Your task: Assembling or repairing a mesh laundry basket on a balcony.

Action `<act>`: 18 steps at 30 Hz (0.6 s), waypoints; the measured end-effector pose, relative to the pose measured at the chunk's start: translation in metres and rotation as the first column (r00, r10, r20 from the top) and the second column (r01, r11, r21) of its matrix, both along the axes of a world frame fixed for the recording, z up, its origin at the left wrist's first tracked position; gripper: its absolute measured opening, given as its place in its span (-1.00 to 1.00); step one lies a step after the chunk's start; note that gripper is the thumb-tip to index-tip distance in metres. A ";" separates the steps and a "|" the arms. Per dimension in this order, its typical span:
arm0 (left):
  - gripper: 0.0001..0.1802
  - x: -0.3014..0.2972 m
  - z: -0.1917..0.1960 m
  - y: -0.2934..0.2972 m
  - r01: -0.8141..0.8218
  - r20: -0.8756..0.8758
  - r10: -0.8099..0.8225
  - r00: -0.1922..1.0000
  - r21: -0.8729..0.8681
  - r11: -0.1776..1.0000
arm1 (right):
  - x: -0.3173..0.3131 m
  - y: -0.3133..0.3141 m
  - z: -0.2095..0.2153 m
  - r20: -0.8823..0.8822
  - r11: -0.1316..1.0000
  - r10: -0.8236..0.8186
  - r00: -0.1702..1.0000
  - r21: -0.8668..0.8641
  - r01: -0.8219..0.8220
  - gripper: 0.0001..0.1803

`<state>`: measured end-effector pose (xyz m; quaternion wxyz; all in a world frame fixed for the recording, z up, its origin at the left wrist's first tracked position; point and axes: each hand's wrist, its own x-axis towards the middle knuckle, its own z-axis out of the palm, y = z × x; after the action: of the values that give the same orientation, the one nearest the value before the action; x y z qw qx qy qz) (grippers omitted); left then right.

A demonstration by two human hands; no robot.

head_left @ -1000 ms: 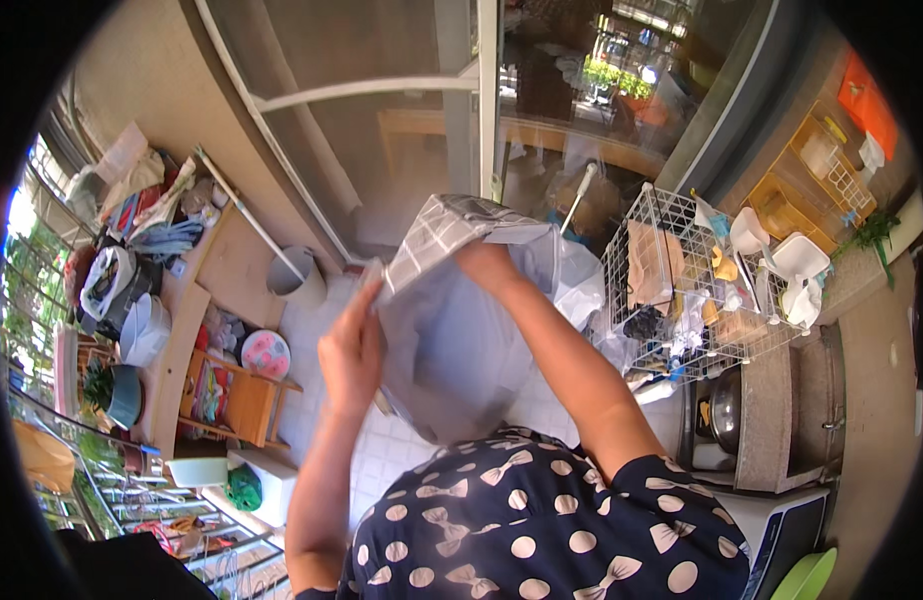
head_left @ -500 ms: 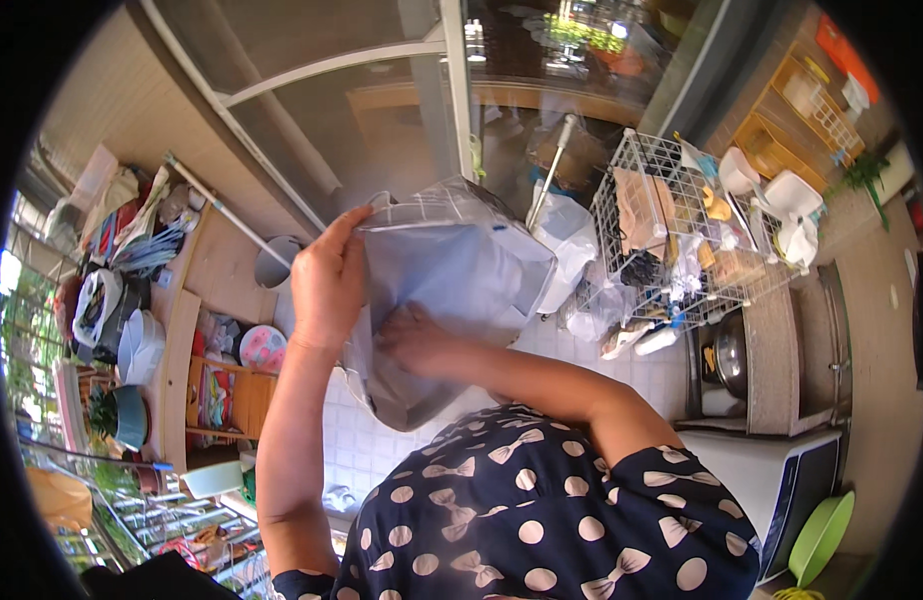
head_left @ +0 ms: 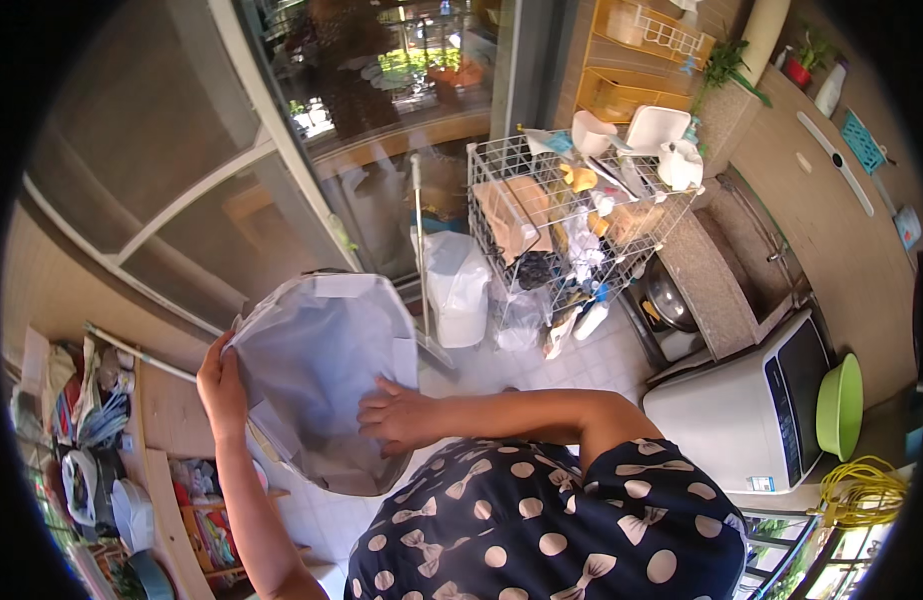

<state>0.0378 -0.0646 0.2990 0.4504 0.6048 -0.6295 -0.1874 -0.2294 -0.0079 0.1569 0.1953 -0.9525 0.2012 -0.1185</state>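
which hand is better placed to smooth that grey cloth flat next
Probably the right hand: it lies open, palm flat on the grey cloth near its middle. The left hand is closed on the cloth's left edge, holding it up, so it looks occupied.

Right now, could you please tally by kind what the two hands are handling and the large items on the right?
Hands: 2, left hand, right hand
Grey-white cloth, held by both: 1
White wire rack: 1
White washing machine: 1
Green basin: 1
Yellow coiled cord: 1
Total: 7
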 end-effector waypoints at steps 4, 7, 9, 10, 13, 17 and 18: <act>-0.68 -0.010 -0.007 -0.021 -0.042 0.062 0.039 0.997 0.032 0.999 | -0.053 -0.013 0.022 0.328 1.000 -0.001 0.945 -0.001 0.002 -0.63; -0.67 -0.021 -0.018 -0.047 -0.076 0.036 0.074 0.997 0.035 0.996 | -0.107 -0.032 0.027 0.542 0.985 -0.161 0.825 0.042 0.165 -0.56; -0.67 -0.040 -0.017 -0.064 -0.064 0.002 0.064 0.998 0.061 0.996 | -0.143 -0.041 0.023 0.568 0.942 -0.326 0.756 0.128 0.310 -0.55; -0.67 -0.053 -0.015 -0.074 -0.048 -0.044 0.052 0.998 0.086 0.995 | -0.158 -0.047 0.020 0.569 0.870 -0.481 0.667 0.215 0.444 -0.54; -0.66 -0.088 -0.006 -0.103 -0.046 -0.088 0.055 0.995 0.093 0.995 | -0.184 -0.066 0.020 0.546 0.850 -0.523 0.655 0.279 0.447 -0.42; -0.65 -0.138 0.016 -0.139 -0.014 -0.233 0.036 0.972 0.098 0.995 | -0.201 -0.086 0.036 0.603 0.798 -0.590 0.537 0.337 0.499 -0.26; -0.65 -0.152 0.026 -0.146 0.036 -0.282 -0.003 0.959 0.112 0.993 | -0.207 -0.092 0.039 0.605 0.798 -0.591 0.534 0.338 0.499 -0.26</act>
<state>-0.1146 -0.2106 0.3252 0.4977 0.5908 -0.5531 -0.3121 -0.4361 -0.0998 0.1958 0.2669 -0.7136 0.4083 -0.5028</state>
